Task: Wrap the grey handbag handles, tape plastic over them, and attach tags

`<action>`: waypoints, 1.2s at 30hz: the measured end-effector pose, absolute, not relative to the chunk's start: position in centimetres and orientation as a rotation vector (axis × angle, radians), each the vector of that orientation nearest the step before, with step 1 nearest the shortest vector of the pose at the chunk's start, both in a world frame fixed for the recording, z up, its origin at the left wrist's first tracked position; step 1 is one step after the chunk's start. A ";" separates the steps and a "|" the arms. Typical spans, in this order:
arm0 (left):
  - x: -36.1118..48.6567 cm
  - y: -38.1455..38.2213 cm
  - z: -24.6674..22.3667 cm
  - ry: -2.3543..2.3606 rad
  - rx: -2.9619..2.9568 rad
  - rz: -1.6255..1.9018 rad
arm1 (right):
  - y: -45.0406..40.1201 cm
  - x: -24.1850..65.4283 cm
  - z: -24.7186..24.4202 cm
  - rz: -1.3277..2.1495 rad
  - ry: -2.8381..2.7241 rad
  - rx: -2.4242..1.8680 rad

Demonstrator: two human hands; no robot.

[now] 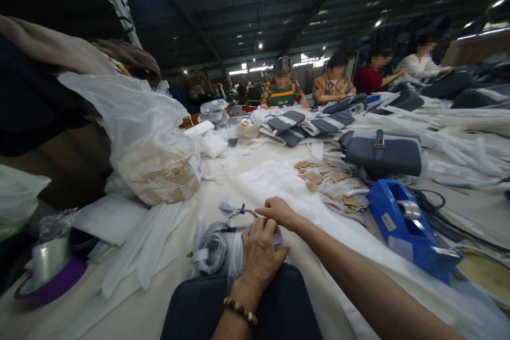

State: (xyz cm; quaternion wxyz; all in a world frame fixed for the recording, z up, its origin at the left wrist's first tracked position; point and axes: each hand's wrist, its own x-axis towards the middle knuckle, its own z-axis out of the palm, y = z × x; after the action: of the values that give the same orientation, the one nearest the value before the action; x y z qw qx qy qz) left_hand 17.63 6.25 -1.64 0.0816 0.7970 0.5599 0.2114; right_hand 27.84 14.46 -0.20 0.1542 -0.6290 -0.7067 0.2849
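Note:
A dark blue bag [243, 303] lies at the near edge of the table, its upper part covered in clear and white wrapping. A wrapped, coiled strap [213, 252] sits on its left side. My left hand [258, 249], with a beaded bracelet at the wrist, presses down over the wrapped part, its fingers bent over the far side and its thumb apart. Just beyond it, my right hand [281, 212] is closed, with its fingertips at a thin handle [247, 211] that arches up behind the bag. What lies under both palms is hidden.
A blue tape dispenser [410, 228] stands at right, near a pile of brown tags [330, 180] and a dark blue buckled bag [382, 154]. At left are a large plastic sack [147, 143], white strips [135, 249] and a purple tape roll [56, 279]. Several co-workers sit across the table.

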 end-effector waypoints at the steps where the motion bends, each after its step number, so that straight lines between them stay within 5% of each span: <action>1: 17.6 6.2 -1.5 1.675 2.369 0.621 | 14.5 27.8 -0.2 0.816 -2.012 -1.799; 14: 17.5 5.2 -1.9 1.655 2.393 0.571 | 15.4 27.5 -1.6 0.783 -1.913 -1.780; 28: 15.5 4.4 -2.5 1.610 2.184 0.953 | 14.5 27.5 -2.5 0.783 -1.746 -1.610; 36: -3.3 4.6 1.0 2.713 1.731 0.750 | 0.5 32.2 -5.7 0.651 -1.642 -1.661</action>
State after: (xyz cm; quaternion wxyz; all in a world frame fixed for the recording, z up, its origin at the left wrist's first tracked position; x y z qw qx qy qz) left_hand -3.34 4.62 1.00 -0.0815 0.5220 0.8184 0.2263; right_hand 32.19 0.54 -5.67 0.3509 -0.6414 -0.6343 0.2515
